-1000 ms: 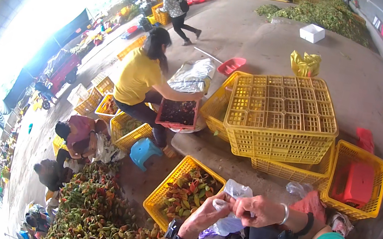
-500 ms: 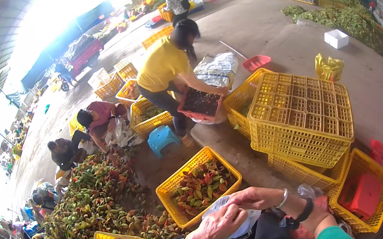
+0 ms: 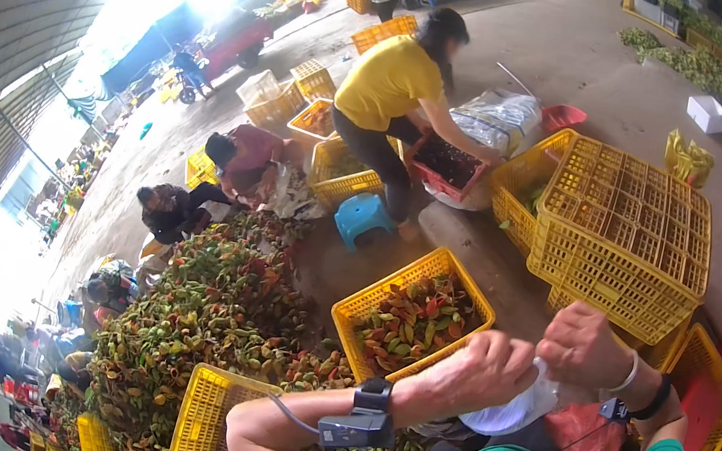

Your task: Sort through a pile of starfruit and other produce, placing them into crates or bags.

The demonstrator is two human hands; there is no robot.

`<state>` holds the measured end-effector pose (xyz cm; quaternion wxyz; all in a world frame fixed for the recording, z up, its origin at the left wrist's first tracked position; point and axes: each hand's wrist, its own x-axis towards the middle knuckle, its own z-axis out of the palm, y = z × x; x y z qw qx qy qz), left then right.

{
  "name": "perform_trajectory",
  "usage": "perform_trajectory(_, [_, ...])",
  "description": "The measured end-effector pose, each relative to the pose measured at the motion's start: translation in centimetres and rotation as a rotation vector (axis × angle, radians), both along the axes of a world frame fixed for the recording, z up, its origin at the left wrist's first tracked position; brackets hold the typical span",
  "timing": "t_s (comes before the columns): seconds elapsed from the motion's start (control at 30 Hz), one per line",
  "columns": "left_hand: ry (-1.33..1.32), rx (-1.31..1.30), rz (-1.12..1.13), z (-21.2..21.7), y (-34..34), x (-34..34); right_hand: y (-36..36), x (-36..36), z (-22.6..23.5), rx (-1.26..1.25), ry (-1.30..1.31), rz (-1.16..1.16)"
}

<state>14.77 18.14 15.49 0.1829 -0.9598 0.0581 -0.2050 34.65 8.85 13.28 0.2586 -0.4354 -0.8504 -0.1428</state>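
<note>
My left hand (image 3: 489, 373) is closed in a fist on the gathered top of a pale, see-through plastic bag (image 3: 509, 411), which hangs down in front of my body. Close beside it, my right hand (image 3: 587, 346) is also curled shut, with a bit of the same film showing at its lower edge. The exact grip of the fingers is hidden. Just beyond my left hand, a yellow crate (image 3: 350, 338) holds green and reddish leaf-like pieces. A large heap (image 3: 190, 331) of the same pieces spreads to the left.
Another yellow crate (image 3: 200, 418) stands by my left elbow. Stacked yellow crates (image 3: 630, 218) rise at the right, near a crate with red things (image 3: 701, 407). A blue stool (image 3: 362, 221) and a person in yellow (image 3: 384, 86) bending over a red crate (image 3: 443, 167) are ahead. Others sit beside the heap.
My hands have risen and moved rightward, from a close pinch at the bag's top to two fists slightly apart. The whole view has shifted. The person in yellow still holds the red crate.
</note>
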Motion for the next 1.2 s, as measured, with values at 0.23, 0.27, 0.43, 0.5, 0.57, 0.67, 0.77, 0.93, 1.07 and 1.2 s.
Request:
perform_trajectory(0.23, [0.027,-0.564,-0.131,2.1,1.1,-3.6,-3.0,6.0,2.0,-0.025,0.175,-0.190])
perform_trajectory(0.27, [0.209,-0.655,0.003,1.5,1.0,-4.5,-3.4,6.4,0.9,-0.085,0.197,-0.205])
perform_trajectory(0.43, [-0.110,-1.814,-0.512,-5.3,-0.6,-2.0,-4.5,5.0,-3.5,-0.095,0.464,-0.308])
perform_trajectory(0.5, [-0.072,-2.163,-0.346,-8.6,-1.1,-0.5,-4.3,4.3,-3.7,-0.227,0.384,-0.295])
perform_trajectory(0.57, [0.047,-1.968,0.059,-11.9,-0.6,0.3,-4.0,3.4,-4.4,-0.463,0.292,-0.261])
perform_trajectory(0.67, [0.107,-1.741,0.055,-16.4,-1.8,2.7,-3.9,1.3,-8.2,-0.500,0.330,-0.219])
perform_trajectory(0.77, [0.324,-1.542,0.152,-20.6,-3.3,4.6,-5.2,-0.9,-14.4,-0.450,0.428,-0.314])
perform_trajectory(0.93, [0.490,-1.581,0.217,-28.1,-4.6,7.3,-7.5,0.5,-23.4,-0.728,1.050,-0.434])
perform_trajectory(1.07, [0.498,-1.734,0.191,-34.3,-4.7,10.8,-7.8,4.2,-28.0,-0.891,0.967,-0.388])
perform_trajectory(1.2, [0.531,-1.553,0.069,-40.8,-3.6,14.2,-7.7,8.9,-32.6,-1.227,0.926,-0.472])
